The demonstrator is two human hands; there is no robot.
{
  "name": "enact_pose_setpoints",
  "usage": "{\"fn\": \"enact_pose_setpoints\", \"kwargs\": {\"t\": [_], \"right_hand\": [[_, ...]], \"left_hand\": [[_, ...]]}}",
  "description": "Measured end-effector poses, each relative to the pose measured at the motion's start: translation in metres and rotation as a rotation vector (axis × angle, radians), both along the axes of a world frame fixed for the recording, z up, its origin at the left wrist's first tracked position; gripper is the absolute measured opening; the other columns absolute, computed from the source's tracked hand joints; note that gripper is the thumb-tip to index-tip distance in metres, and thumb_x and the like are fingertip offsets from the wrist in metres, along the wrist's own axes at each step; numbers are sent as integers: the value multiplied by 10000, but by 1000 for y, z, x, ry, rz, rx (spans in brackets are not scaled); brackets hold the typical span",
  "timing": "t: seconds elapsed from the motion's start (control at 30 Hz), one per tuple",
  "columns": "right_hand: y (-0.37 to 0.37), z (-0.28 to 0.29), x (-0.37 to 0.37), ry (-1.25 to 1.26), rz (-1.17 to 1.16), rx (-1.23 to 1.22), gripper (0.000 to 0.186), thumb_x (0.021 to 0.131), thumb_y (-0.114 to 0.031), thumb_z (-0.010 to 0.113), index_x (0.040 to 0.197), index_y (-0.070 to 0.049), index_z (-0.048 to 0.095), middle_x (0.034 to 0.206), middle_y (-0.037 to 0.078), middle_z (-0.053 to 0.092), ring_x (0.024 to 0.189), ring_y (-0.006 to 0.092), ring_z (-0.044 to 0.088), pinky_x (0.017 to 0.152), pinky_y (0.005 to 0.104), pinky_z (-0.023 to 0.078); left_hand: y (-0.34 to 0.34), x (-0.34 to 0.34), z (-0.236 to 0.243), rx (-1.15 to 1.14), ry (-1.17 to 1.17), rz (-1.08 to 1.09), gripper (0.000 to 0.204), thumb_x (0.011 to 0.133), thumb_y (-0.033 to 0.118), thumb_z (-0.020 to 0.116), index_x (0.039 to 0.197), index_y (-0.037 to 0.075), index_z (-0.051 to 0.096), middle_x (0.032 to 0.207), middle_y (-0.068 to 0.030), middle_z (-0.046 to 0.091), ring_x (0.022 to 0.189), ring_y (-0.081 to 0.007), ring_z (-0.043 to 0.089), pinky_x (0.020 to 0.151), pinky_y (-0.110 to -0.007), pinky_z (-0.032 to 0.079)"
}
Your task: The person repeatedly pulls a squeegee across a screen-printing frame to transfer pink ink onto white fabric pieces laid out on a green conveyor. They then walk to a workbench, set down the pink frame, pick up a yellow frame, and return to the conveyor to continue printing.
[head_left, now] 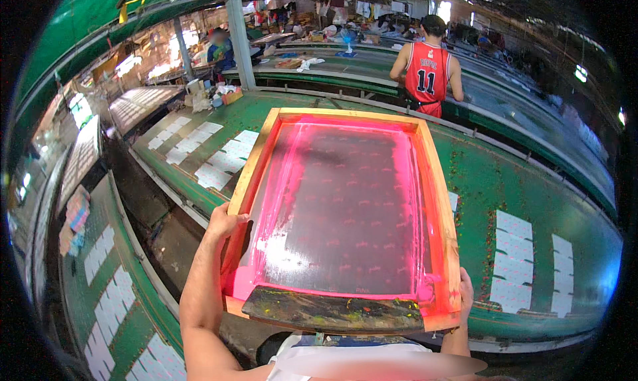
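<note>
A person's left grip and right grip clasp opposite long sides of a rectangular, pink-stained, wooden-framed mesh screen, which spans the space between them; a dark, paint-flecked bar lies across its near end, and a long green surface bearing white pieces stretches beyond the right grip.

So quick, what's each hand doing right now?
Left hand: closed on the left side of the wooden frame, thumb over the edge.
Right hand: holding the frame's right side, fingers partly hidden.
</note>
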State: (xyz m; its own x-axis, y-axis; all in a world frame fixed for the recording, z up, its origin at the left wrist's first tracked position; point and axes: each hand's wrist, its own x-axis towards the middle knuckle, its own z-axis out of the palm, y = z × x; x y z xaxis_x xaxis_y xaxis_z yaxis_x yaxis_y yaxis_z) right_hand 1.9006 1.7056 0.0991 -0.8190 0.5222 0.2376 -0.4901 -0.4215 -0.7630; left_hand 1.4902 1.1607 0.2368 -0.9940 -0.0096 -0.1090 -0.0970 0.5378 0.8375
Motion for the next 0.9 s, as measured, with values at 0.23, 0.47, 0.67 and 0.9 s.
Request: {"fn": "enact_pose_setpoints", "kwargs": {"t": [0.23, 0.47, 0.67, 0.9], "right_hand": [[-36, 9, -29, -15, -101, -56, 660, 1036, -265, 709, 1552, 95, 510, 1442, 245, 703, 1231, 333, 765, 1059, 472, 640], [-101, 23, -107, -44, -101, 77, 762, 985, -355, 764, 1528, 123, 525, 1408, 239, 708, 1203, 305, 763, 1049, 447, 635], [-176, 40, -182, -107, -137, 149, 728, 1041, -358, 711, 1566, 91, 483, 1463, 242, 681, 1286, 319, 729, 1111, 470, 604], [-221, 40, -227, -73, -24, 136, 697, 1071, -308, 671, 1613, 64, 441, 1522, 247, 640, 1346, 347, 697, 1154, 515, 582]], "left_hand": [[-26, -40, -20, 75, 15, -49, 538, 902, 100, 923, 1397, -1, 738, 1139, -112, 828, 994, -204, 772, 925, -384, 606], [-96, -131, -52, 157, 26, -43, 478, 890, 68, 924, 1337, 0, 772, 1154, -115, 835, 1015, -198, 779, 949, -373, 607], [-169, -202, -52, 271, -98, -24, 456, 909, 32, 893, 1346, 12, 764, 1119, -113, 835, 950, -215, 784, 910, -395, 623], [-214, -246, -42, 194, -57, -24, 450, 922, 45, 885, 1343, -13, 735, 1030, -106, 822, 878, -215, 775, 824, -383, 620]]}}
